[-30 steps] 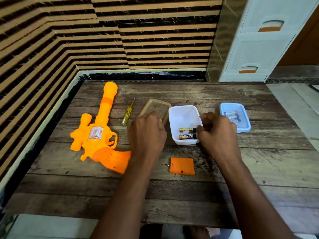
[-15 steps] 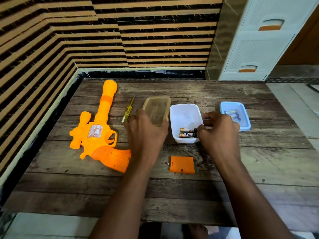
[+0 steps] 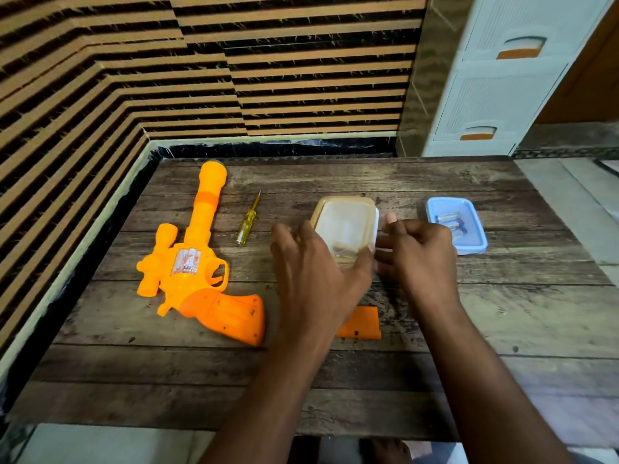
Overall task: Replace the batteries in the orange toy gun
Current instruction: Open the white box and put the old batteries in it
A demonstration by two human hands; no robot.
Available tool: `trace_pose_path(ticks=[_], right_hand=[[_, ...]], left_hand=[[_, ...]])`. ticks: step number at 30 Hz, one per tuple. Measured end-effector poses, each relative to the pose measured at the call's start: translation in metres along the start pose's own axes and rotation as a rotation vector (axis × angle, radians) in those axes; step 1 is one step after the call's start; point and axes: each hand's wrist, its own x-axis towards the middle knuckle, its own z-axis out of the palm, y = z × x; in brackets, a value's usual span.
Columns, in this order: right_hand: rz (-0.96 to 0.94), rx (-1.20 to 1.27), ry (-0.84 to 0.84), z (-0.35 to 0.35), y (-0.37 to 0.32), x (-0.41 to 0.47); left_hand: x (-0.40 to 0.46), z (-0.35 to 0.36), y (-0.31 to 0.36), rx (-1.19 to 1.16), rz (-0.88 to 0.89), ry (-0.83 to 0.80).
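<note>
Wooden table (image 3: 502,313). Left hand (image 3: 311,272) grasps translucent lid (image 3: 345,226) over white box (image 3: 375,226); right hand (image 3: 418,256) steadies box, grip unclear. Square lid, press corners evenly.

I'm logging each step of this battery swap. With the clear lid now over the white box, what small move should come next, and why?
Probably press the clear lid down to seat it: the left hand holds it over the white box, the right hand steadies the side, and batteries show inside.
</note>
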Motion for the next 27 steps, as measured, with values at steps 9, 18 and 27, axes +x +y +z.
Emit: trace_pose_path(ticks=[9,18,27], right_hand=[[-0.036,-0.114,-0.075,-0.001,0.008,0.007],[-0.112,-0.078,-0.087,0.003,0.006,0.005],[-0.3,-0.005,-0.113,0.012,-0.004,-0.009]], left_hand=[[0.008,0.008,-0.005,-0.187,-0.006,-0.041],[0.028,0.002,-0.017,-0.446,-0.201,-0.1],[0.018,-0.02,-0.006,-0.442,-0.066,-0.084]])
